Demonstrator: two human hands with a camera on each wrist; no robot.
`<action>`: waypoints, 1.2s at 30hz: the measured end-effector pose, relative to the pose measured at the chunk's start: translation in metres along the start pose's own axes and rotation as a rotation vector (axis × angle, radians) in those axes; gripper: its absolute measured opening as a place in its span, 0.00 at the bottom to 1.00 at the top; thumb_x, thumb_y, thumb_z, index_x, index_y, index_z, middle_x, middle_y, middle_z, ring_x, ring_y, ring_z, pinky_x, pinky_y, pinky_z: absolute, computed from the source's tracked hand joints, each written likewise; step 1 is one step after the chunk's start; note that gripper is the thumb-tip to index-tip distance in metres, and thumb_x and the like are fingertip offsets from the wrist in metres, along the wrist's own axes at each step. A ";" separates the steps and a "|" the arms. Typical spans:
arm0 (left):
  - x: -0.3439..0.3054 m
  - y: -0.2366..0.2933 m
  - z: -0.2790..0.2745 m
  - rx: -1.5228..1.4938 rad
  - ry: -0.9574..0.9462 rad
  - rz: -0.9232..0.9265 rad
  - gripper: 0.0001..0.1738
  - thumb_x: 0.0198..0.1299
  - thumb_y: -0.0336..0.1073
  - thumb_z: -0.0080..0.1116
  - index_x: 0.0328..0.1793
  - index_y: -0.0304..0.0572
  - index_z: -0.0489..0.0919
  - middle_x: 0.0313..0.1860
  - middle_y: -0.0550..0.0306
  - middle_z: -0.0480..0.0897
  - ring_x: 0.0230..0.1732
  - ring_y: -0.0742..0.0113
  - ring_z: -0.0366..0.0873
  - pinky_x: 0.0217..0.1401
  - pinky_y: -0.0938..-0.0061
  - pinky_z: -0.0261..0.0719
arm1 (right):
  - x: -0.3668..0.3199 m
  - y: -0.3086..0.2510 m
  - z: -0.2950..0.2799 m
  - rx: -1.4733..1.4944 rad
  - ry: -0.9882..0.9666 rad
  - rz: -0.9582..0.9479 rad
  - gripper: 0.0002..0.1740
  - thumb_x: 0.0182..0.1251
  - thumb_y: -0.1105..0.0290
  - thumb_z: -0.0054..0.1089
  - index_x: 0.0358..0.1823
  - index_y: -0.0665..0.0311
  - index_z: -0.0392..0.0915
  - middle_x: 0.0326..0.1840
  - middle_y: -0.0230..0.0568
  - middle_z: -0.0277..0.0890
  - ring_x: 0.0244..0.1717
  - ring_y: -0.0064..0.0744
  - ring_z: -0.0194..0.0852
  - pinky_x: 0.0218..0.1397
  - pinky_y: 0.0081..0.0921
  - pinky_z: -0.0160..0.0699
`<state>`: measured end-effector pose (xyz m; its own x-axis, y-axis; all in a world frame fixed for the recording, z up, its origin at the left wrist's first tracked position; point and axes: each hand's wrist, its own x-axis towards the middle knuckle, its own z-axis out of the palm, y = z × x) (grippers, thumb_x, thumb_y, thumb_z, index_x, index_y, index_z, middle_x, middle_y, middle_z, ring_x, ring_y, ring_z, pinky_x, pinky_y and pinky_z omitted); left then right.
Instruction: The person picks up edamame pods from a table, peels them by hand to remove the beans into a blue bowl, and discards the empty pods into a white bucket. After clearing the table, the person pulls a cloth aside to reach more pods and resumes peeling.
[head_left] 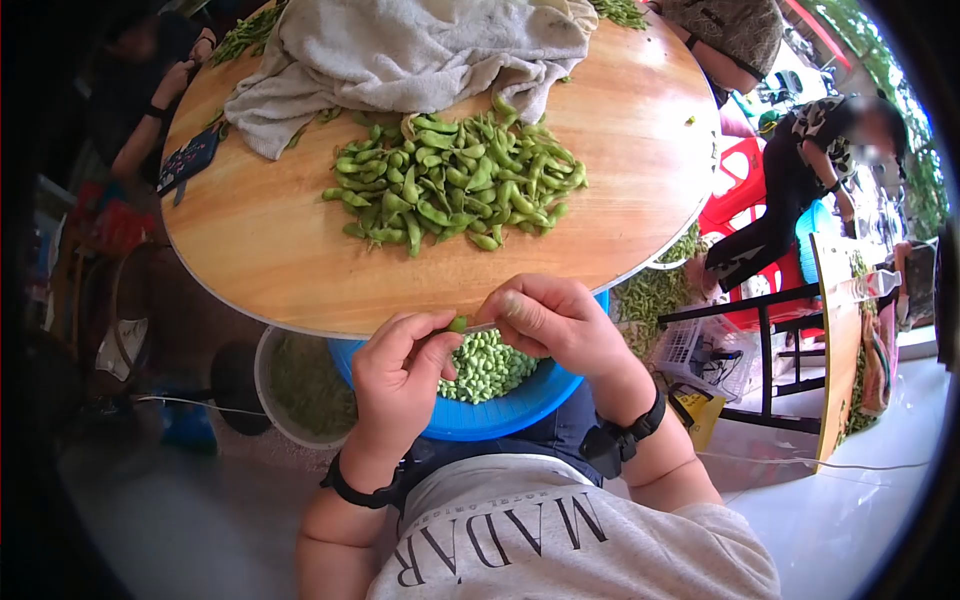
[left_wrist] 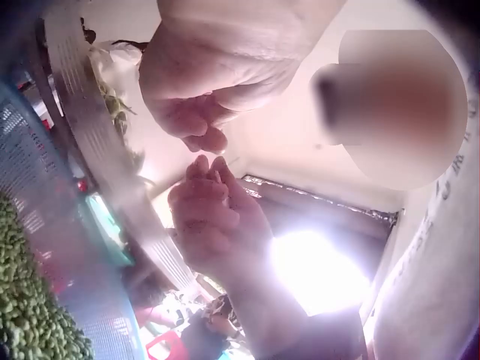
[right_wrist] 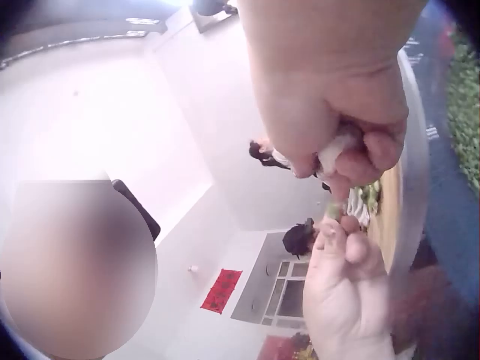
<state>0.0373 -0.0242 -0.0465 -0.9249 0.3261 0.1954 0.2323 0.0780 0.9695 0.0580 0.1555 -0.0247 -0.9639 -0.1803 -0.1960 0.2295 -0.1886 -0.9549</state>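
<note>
In the head view my left hand [head_left: 398, 372] pinches a green soybean pod [head_left: 458, 324] between thumb and fingertips. My right hand [head_left: 548, 318] meets it from the other side, fingers curled, with a thin greyish strip [head_left: 482, 328] between its fingertips and the pod; I cannot tell what that strip is. Under both hands, a blue basket [head_left: 470, 420] on my lap holds many shelled green beans [head_left: 492, 366]. The right wrist view shows the pod [right_wrist: 335, 211] between the two hands' fingertips. Ahead on the table lies a heap of unshelled pods [head_left: 450, 180].
A round wooden table [head_left: 270, 285] spans the front, with a grey towel [head_left: 400, 55] behind the heap and a phone [head_left: 188, 160] at left. Below the table's left edge stands a bucket [head_left: 268, 375]. Another person [head_left: 790, 190] bends at the right, near red stools [head_left: 735, 180].
</note>
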 end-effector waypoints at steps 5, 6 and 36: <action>-0.012 0.008 0.009 -0.099 -0.005 -0.060 0.08 0.54 0.21 0.56 0.42 0.31 0.77 0.28 0.59 0.76 0.21 0.79 0.71 0.21 0.86 0.68 | -0.012 0.023 0.010 0.158 -0.097 0.039 0.23 0.71 0.53 0.37 0.32 0.68 0.72 0.15 0.25 0.58 0.16 0.13 0.52 0.18 0.13 0.52; -0.014 0.009 0.010 -0.064 -0.022 -0.051 0.09 0.53 0.21 0.57 0.41 0.31 0.77 0.29 0.58 0.77 0.22 0.78 0.72 0.22 0.85 0.69 | -0.015 0.022 0.012 0.124 -0.089 0.037 0.23 0.71 0.53 0.38 0.32 0.67 0.72 0.15 0.25 0.58 0.16 0.13 0.52 0.18 0.13 0.52; -0.036 0.001 0.013 0.249 0.016 0.198 0.03 0.49 0.19 0.58 0.31 0.31 0.78 0.21 0.57 0.75 0.16 0.76 0.71 0.17 0.82 0.67 | -0.033 0.020 0.021 -0.018 -0.105 0.093 0.18 0.69 0.59 0.44 0.33 0.67 0.71 0.19 0.26 0.61 0.20 0.15 0.57 0.22 0.15 0.59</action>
<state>0.0747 -0.0236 -0.0543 -0.8583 0.3437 0.3810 0.4733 0.2435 0.8466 0.0972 0.1370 -0.0324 -0.9189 -0.2964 -0.2605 0.3138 -0.1488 -0.9377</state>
